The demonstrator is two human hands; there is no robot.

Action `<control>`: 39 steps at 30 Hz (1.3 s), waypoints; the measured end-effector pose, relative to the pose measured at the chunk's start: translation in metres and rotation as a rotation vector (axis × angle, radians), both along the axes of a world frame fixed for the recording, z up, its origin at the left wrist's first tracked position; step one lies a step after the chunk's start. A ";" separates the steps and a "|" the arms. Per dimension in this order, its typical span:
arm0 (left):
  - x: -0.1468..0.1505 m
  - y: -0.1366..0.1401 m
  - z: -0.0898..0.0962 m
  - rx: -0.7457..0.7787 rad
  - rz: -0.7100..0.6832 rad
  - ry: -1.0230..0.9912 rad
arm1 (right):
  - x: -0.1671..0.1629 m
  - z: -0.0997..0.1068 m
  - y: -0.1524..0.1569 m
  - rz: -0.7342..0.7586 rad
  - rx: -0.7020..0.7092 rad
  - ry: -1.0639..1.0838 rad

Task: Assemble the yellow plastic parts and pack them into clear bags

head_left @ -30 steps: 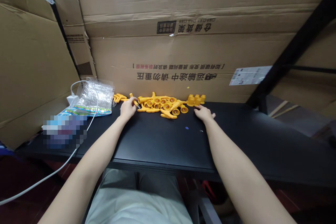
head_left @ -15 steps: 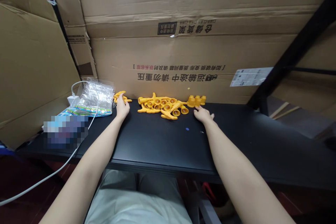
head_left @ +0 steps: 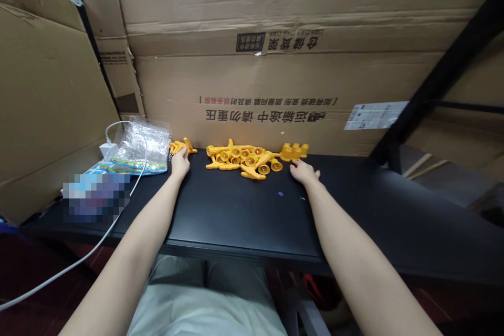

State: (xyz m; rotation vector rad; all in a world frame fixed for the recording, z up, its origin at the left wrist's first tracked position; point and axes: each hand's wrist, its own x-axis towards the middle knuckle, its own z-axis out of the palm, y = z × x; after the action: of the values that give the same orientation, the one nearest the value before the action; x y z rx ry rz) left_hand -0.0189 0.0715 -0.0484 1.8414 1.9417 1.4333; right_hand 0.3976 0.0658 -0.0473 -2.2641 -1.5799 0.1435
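Observation:
My left hand [head_left: 180,164] is at the back left of the black table, its fingers closed on a yellow plastic piece [head_left: 189,144] that sticks up past the fingertips. Beside it lie more yellow plastic pieces [head_left: 176,147], partly hidden by the hand. Farther right, my right hand [head_left: 304,172] rests on the tabletop with its fingers apart, close in front of a group of upright yellow cup-shaped pieces [head_left: 291,152]. Whether its fingertips touch them I cannot tell. Between the hands lies a heap of yellow pieces [head_left: 244,157], several with round hollow ends and some branched.
A clear plastic bag [head_left: 144,144] lies left of my left hand, with a white plug [head_left: 107,150] and cable beside it. A cardboard sheet [head_left: 244,81] stands along the back of the black table [head_left: 244,215]. A small blue bit [head_left: 280,193] lies before the heap.
The yellow piece at my left hand has turned from lying nearly flat to a steeper tilt, and that hand has shifted slightly left. My right hand is nearly still.

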 end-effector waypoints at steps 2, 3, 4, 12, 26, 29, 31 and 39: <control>0.001 0.000 -0.001 -0.060 -0.002 0.056 | 0.000 0.000 -0.001 0.004 -0.009 0.002; 0.001 0.000 -0.001 -0.083 -0.004 0.086 | 0.000 0.000 -0.001 0.005 -0.011 0.002; 0.002 -0.001 -0.001 -0.099 -0.006 0.116 | 0.000 0.000 -0.001 0.006 -0.009 0.003; 0.007 -0.003 -0.001 -0.200 -0.028 0.353 | 0.002 -0.002 0.002 0.008 0.026 0.003; 0.015 -0.008 0.002 -0.344 -0.004 0.503 | -0.002 0.003 -0.003 0.007 -0.009 0.007; 0.015 -0.009 0.003 -0.337 0.015 0.491 | -0.003 0.004 -0.005 0.013 -0.009 0.001; 0.016 -0.011 0.006 -0.353 0.030 0.518 | -0.005 0.006 -0.006 -0.003 -0.010 -0.006; 0.020 -0.016 0.011 -0.400 0.080 0.546 | -0.036 0.031 -0.016 -0.044 0.108 -0.080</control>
State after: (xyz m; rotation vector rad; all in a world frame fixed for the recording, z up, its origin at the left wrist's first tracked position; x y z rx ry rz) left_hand 0.0010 0.0552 -0.0373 2.1069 2.3321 0.5057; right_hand 0.3611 0.0500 -0.0160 -2.2438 -1.5371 -0.0435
